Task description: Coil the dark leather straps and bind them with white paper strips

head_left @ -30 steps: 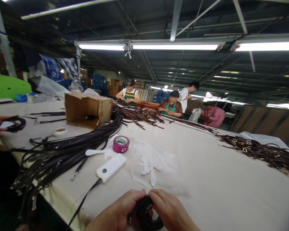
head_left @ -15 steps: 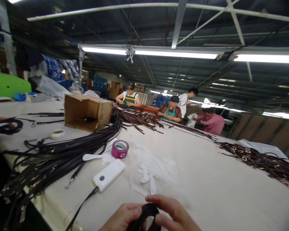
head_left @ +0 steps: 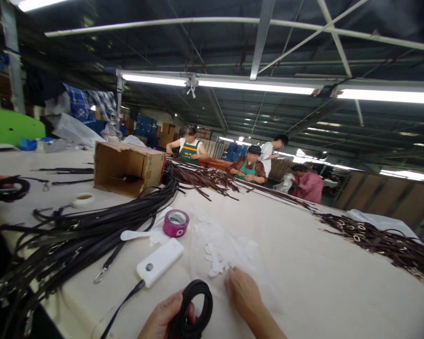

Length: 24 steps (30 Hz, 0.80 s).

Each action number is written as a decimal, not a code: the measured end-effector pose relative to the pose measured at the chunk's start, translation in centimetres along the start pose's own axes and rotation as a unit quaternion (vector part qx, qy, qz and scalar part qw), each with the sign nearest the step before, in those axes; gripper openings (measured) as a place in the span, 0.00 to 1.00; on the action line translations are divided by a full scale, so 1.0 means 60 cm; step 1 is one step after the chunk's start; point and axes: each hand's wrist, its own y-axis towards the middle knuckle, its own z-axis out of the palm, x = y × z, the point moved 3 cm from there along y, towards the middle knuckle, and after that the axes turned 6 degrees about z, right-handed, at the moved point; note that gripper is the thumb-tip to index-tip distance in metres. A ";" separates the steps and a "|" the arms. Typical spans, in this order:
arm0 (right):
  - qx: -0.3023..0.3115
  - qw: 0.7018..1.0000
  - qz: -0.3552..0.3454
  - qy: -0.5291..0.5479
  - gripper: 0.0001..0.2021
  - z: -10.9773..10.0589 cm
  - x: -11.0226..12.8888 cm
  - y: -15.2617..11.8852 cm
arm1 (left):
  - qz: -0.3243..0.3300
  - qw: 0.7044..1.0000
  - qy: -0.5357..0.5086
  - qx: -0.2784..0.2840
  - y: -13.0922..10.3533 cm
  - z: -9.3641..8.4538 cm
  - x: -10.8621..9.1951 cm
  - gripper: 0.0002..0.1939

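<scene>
The coiled dark strap is at six o'clock in my view, pinched in my left hand, thumb over its near-left side. I judge it light, bendy and springy, liable to uncoil if I loosen, so I'd grip across all the turns. My right hand, at its two o'clock, reaches the white tabs; I can't tell whether its fingers hold one. The tabs look thin and easily creased, best taken by an edge. At eleven sits purple tape.

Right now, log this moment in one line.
left hand: holds dark strap coil | right hand: at white tags | purple tape roll: near white device
</scene>
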 end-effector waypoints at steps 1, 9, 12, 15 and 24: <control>0.000 1.000 -0.004 0.009 0.13 -0.003 -0.004 0.003 | 0.002 1.000 -0.001 -0.003 -0.003 0.006 -0.004 0.23; 0.017 0.994 0.043 0.098 0.20 -0.020 -0.030 0.015 | 0.017 1.000 -0.016 -0.004 -0.016 0.018 -0.013 0.22; 0.030 0.990 0.068 0.123 0.09 -0.029 -0.043 0.015 | 0.022 1.000 -0.018 0.004 -0.015 0.015 -0.013 0.23; 0.041 0.984 0.083 0.153 0.08 -0.042 -0.054 0.007 | 0.023 0.999 -0.032 -0.001 -0.015 0.013 -0.014 0.23; 0.245 0.884 0.139 0.372 0.07 -0.061 -0.081 -0.122 | 0.019 0.999 -0.030 -0.012 -0.016 -0.001 -0.014 0.23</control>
